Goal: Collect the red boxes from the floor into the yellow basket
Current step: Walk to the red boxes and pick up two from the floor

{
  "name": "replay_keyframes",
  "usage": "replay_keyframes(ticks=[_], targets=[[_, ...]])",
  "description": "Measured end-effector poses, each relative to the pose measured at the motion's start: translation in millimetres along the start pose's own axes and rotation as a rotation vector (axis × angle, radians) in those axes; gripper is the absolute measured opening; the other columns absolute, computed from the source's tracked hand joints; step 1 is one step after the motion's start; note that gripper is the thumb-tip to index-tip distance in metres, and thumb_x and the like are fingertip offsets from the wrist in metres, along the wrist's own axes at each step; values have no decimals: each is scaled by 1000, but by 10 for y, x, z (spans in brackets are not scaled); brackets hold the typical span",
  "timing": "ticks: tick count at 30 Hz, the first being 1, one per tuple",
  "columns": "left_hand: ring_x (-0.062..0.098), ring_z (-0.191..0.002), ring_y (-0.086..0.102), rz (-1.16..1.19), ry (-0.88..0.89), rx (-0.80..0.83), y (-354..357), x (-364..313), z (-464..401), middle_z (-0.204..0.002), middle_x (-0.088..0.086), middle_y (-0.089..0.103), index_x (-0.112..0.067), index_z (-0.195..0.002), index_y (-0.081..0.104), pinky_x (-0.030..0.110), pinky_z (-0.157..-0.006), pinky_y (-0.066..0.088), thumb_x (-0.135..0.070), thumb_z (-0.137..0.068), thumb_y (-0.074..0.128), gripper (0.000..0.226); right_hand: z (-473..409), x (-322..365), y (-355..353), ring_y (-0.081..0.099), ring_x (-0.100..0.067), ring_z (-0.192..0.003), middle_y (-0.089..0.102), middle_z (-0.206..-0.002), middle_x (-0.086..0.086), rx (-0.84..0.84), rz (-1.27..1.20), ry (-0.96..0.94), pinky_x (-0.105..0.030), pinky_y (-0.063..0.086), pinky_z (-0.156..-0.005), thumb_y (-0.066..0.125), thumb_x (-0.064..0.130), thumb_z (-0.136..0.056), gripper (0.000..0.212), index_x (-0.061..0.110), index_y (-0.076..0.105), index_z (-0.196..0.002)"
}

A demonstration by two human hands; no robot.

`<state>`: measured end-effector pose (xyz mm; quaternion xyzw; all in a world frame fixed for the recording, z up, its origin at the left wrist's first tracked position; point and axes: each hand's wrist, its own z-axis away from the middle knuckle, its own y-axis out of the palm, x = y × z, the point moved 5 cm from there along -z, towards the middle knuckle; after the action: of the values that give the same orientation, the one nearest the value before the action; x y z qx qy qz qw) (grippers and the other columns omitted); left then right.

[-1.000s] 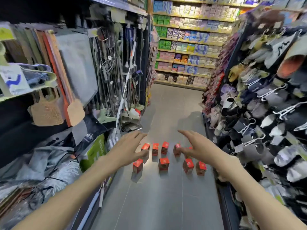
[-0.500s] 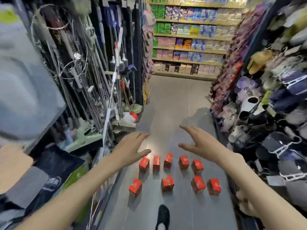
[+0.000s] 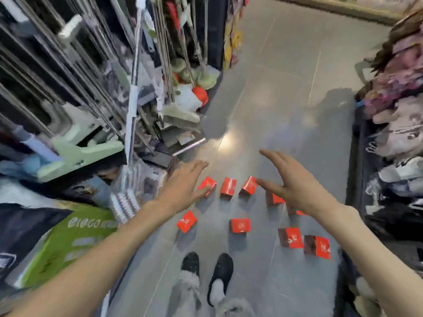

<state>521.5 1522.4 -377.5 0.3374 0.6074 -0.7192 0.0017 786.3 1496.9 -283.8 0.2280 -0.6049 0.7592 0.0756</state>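
Several small red boxes stand on the grey floor (image 3: 286, 106) in two rows. The far row includes one box (image 3: 228, 188) between my hands; the near row includes a box (image 3: 240, 225) in the middle and another (image 3: 317, 247) at the right. My left hand (image 3: 185, 181) hovers open above the far row's left end, partly covering a box (image 3: 207, 185). My right hand (image 3: 295, 181) is open over the far row's right end and hides part of two boxes. Neither hand holds anything. No yellow basket is in view.
A rack of mops and brooms (image 3: 128, 92) crowds the left side of the aisle, with a green package (image 3: 73, 236) low down. Slippers and soft goods (image 3: 398, 138) hang on the right. My two feet in dark slippers (image 3: 219, 275) stand just before the boxes.
The camera has tilted down and moved closer to the boxes; both feet have come into view. Both hands stay open and have lowered over the far row.
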Motion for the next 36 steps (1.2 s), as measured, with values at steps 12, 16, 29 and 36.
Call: replay_keyframes(ticks=[12,16,29,36], targets=[[30,-139,38,2,-341,247,3798,2623,421,-151,12,41,-9,-149,35,46,-113,34,-64,-78,57,92,-1185,-1513,3526,43,-19,-132,47,-145,-2,179,-131,-53,-23,28,-107,62,48,-90,72,20,34,-149],[33,-131,44,49,-500,273,4772,3130,674,-144,15,47,-5,-146,34,41,-110,33,-50,-67,85,104,-1123,-1869,4582,41,-16,-135,45,-147,1,212,-164,-50,-20,26,-107,64,49,-90,71,21,34,-149],[27,-104,54,80,-488,204,4924,3173,700,-125,0,56,-26,-143,35,43,-86,44,-51,-71,72,84,-905,-2423,5349,40,-10,-134,44,-147,7,242,-244,119,-21,29,-108,62,51,-89,68,28,34,-147],[21,-113,49,209,-387,221,4762,2856,572,-134,-6,51,-30,-147,31,40,-88,47,-52,-71,77,91,-675,-3231,5979,33,-25,-141,35,-152,-5,460,-81,108,-31,22,-117,59,69,-81,92,17,31,-151]])
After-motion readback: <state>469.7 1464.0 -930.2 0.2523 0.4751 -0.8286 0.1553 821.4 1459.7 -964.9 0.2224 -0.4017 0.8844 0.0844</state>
